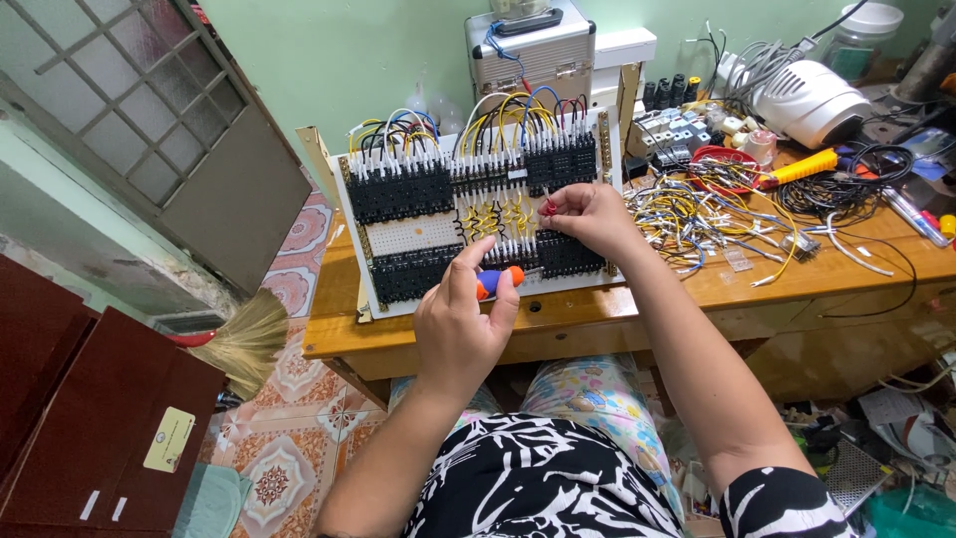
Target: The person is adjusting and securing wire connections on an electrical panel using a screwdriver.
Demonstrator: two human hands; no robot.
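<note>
With the left hand (pixel 460 324) gripping an orange-and-blue-handled screwdriver (pixel 498 281) and the right hand (pixel 588 217) pinching a red-tipped wire (pixel 549 208) at the white wiring panel (pixel 418 234) (propped on the wooden table (pixel 597 299)), a slip could loosen neighbouring leads.

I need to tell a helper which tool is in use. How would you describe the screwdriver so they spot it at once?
Start at the white wiring panel propped on the wooden table, packed with black terminal blocks. At its lower edge, the left hand grips a small screwdriver. Its orange and blue handle stands out from the black blocks and from the red-ended wire in the right hand.
</note>
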